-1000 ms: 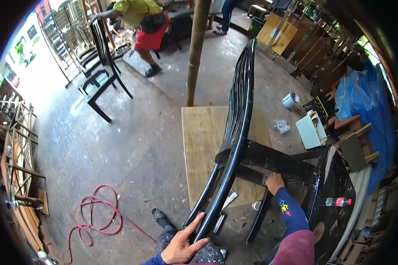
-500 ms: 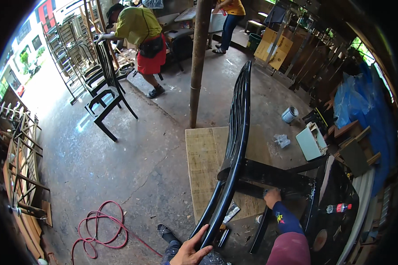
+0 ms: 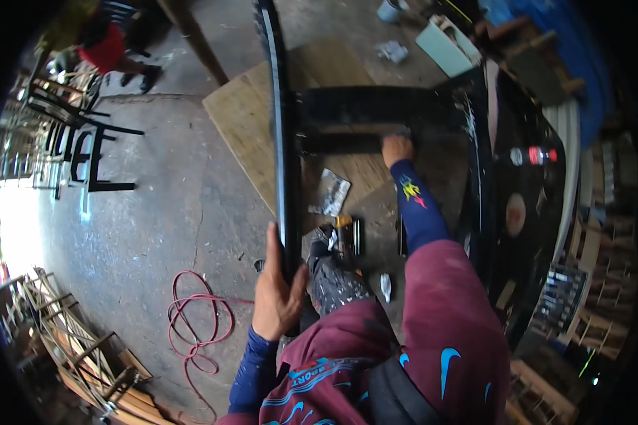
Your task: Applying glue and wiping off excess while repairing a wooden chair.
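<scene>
A black wooden chair [image 3: 376,105] stands before me, its long glossy back post running up the middle of the view. My left hand [image 3: 280,294] grips the lower part of that post, thumb on one side and fingers round the other. Over at the chair's lower rail [image 3: 340,144], my right hand [image 3: 398,149] is closed in a fist against the wood. Whatever it holds, if anything, is hidden by the fingers. Beneath the chair lie a wooden board [image 3: 244,124] and a crumpled silvery sheet [image 3: 330,193].
Red hose [image 3: 200,319] lies coiled on the concrete floor at left. A dark worktop at right carries a bottle with a red cap [image 3: 539,156]. Another black chair [image 3: 96,159] and a person in red shorts [image 3: 105,49] are at far left. A post [image 3: 195,39] rises behind the board.
My view has tipped down and turned, so the chair's back post now runs nearly straight up. The left hand's grip shows more fully round the post. My right hand stays at the rail.
</scene>
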`<state>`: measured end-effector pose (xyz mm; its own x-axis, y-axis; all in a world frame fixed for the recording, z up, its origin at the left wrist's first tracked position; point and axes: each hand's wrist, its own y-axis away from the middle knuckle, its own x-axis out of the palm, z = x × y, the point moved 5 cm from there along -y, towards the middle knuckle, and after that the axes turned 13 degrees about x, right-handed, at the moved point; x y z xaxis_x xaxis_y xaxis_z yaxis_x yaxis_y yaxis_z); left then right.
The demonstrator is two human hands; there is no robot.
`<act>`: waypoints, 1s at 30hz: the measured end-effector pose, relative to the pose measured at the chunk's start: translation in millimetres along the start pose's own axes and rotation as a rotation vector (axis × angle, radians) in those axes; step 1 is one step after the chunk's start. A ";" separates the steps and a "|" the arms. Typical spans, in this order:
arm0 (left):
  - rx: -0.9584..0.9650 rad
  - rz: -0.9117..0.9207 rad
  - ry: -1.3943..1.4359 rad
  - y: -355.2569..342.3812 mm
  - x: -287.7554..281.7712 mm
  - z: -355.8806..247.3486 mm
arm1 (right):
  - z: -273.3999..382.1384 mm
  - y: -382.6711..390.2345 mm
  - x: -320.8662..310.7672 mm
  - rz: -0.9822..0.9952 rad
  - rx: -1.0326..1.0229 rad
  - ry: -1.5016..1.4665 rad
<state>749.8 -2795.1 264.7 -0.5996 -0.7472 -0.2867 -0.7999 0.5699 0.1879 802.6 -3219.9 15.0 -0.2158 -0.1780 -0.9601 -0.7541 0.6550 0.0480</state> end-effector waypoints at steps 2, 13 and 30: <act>0.118 -0.004 -0.179 -34.4 7.9 -7.2 | -22.2 13.4 16.7 0.017 0.156 -0.020; 0.309 -0.044 -0.284 -155.0 10.6 -10.5 | -22.8 39.5 17.4 0.020 0.421 -0.272; 0.121 -0.019 0.120 -152.9 17.7 -12.0 | 27.0 53.0 68.4 -0.617 1.136 -0.971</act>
<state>861.3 -2899.6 242.1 -0.5883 -0.7899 -0.1732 -0.8072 0.5865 0.0672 764.6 -3177.6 -55.6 0.7170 -0.3877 -0.5794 0.3472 0.9193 -0.1855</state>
